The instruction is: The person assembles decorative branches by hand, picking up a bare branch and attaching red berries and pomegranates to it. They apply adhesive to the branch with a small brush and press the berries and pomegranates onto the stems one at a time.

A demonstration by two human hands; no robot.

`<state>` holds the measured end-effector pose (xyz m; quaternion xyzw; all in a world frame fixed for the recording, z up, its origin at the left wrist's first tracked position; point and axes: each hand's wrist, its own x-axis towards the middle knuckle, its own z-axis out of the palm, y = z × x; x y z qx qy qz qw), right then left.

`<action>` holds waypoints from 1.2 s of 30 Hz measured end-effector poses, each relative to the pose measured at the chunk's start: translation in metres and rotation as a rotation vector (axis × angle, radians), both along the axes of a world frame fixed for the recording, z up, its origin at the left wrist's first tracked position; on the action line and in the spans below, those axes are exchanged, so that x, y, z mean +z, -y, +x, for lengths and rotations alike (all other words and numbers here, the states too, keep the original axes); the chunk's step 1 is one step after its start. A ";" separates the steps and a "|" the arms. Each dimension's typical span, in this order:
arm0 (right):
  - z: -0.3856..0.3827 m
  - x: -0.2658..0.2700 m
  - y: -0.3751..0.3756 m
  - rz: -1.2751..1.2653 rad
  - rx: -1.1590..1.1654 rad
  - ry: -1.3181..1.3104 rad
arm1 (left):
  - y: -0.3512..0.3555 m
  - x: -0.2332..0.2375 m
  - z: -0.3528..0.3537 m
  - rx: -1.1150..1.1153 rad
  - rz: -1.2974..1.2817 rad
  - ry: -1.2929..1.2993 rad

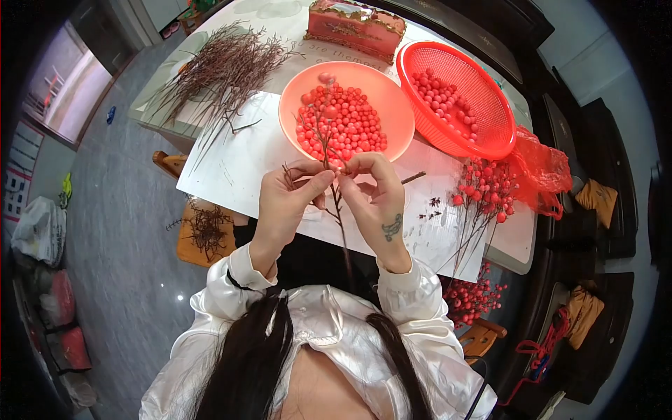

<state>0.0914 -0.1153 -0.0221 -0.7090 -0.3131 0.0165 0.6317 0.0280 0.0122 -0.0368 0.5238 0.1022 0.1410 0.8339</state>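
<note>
Above the near edge of the table, both hands are closed around one thin brown artificial berry branch [338, 203]. A few red berries sit on its upper twigs, and its stem hangs down toward my lap. My left hand [288, 203] pinches it between thumb and fingers. My right hand [374, 199] pinches at a side twig close to the left fingertips; whether a berry is between those fingers is hard to see. Just behind the hands stands a pink bowl [288, 115] of loose red berries [353, 122].
A red mesh basket [500, 105] holds more berries. Bare brown branches [224, 70] lie back left, finished-looking berry stems [486, 189] at right beside a red plastic bag [542, 175]. A pink tissue box [355, 31] stands behind. A wooden stool [192, 245] carries twigs.
</note>
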 end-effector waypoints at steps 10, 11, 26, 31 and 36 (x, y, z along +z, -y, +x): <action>-0.003 0.000 0.002 0.519 0.124 -0.534 | 0.006 0.005 -0.007 -0.017 0.075 0.106; -0.001 0.003 0.005 0.544 0.141 -0.656 | 0.006 0.003 -0.007 -0.053 0.103 0.155; -0.006 -0.013 -0.007 0.405 0.367 -1.134 | 0.015 0.023 -0.017 -0.010 0.216 0.207; -0.001 0.000 0.044 0.003 -0.247 0.041 | 0.000 0.032 -0.016 0.083 0.347 0.220; 0.040 -0.007 0.096 -0.283 -0.653 0.019 | 0.000 0.027 -0.008 0.169 0.280 0.137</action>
